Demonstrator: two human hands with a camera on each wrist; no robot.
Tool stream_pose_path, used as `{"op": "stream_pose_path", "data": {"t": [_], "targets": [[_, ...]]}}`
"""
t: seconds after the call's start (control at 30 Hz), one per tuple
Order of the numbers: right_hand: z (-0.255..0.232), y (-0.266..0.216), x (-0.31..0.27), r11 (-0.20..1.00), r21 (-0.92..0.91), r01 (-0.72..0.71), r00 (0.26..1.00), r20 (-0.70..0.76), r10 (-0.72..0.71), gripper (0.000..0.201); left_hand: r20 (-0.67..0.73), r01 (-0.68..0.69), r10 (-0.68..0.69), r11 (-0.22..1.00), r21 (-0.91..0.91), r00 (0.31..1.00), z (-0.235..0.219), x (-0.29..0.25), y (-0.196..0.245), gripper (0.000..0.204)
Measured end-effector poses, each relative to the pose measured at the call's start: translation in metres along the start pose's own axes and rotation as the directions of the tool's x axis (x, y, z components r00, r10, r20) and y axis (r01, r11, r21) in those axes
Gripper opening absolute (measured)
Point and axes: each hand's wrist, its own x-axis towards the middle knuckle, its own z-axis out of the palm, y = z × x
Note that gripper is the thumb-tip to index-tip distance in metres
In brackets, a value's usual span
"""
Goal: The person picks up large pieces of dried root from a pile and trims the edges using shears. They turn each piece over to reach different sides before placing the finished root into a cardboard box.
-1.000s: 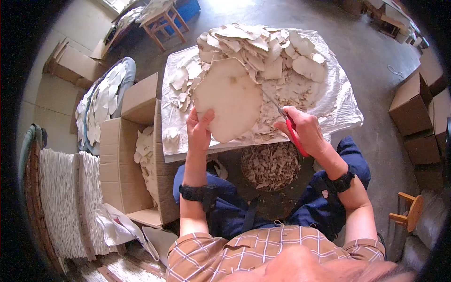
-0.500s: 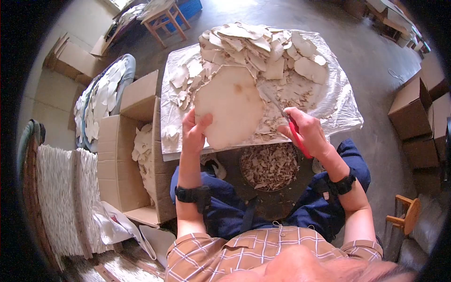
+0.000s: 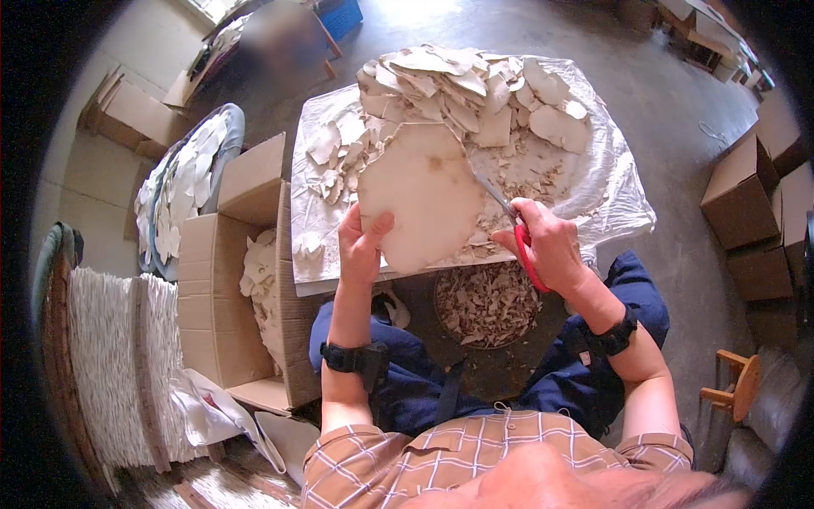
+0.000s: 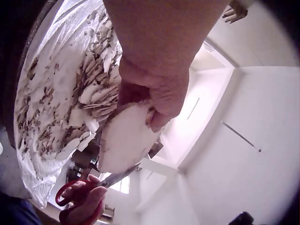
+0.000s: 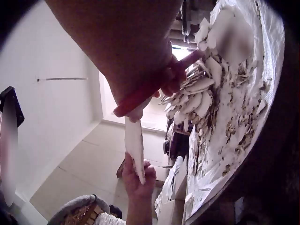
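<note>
A broad, thin off-white slice (image 3: 420,195) with a brown stain near its far edge is held up over the white-covered table. My left hand (image 3: 362,244) pinches its left lower edge, thumb lying on the near face. In my right hand (image 3: 553,246) are red-handled scissors (image 3: 520,243), fingers curled round the handles. Their metal blades lie at the slice's right edge in the head view. The left wrist view shows the blades close under the slice (image 4: 126,140). Seen edge-on in the right wrist view, the slice (image 5: 135,145) is thin.
A heap of similar slices (image 3: 432,76) covers the table's far side, with scraps on its white sheet (image 3: 615,182). Below, a round container of trimmings (image 3: 487,305) sits between my knees. An open cardboard box (image 3: 203,297) stands left; more boxes (image 3: 746,195) are at right.
The slice has come nearer my body and shifted slightly right, its stain moving with it. The scissors have kept to its right edge. A blurred shape now covers the stool at the back left.
</note>
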Motion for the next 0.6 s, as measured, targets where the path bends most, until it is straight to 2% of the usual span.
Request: {"op": "stream_pose_path", "data": {"t": [0.17,0.4,0.47,0.6], "targets": [[0.0002,0.0009,0.0008,0.999,0.003,-0.038,0.999,-0.014,0.038,0.043,-0.016,-0.015,0.015,1.0,-0.011,1.0,0.0013,-0.0004,-0.0001,0.027],[0.0016,0.0033,0.0012,0.998,-0.063,0.015,0.999,-0.037,-0.017,0.038,0.01,-0.023,0.023,1.0,-0.003,1.0,0.0024,-0.0008,-0.003,0.028],[0.0024,0.0038,0.0022,0.997,-0.068,0.022,0.999,-0.045,-0.025,0.036,0.014,0.008,-0.007,0.997,-0.071,1.0,0.0024,-0.0011,-0.0047,0.028],[0.0036,0.0053,0.0045,0.995,-0.093,0.031,0.998,-0.057,-0.037,0.035,0.012,0.028,-0.027,0.996,-0.087,1.0,0.0023,-0.0019,-0.0043,0.029]]}}
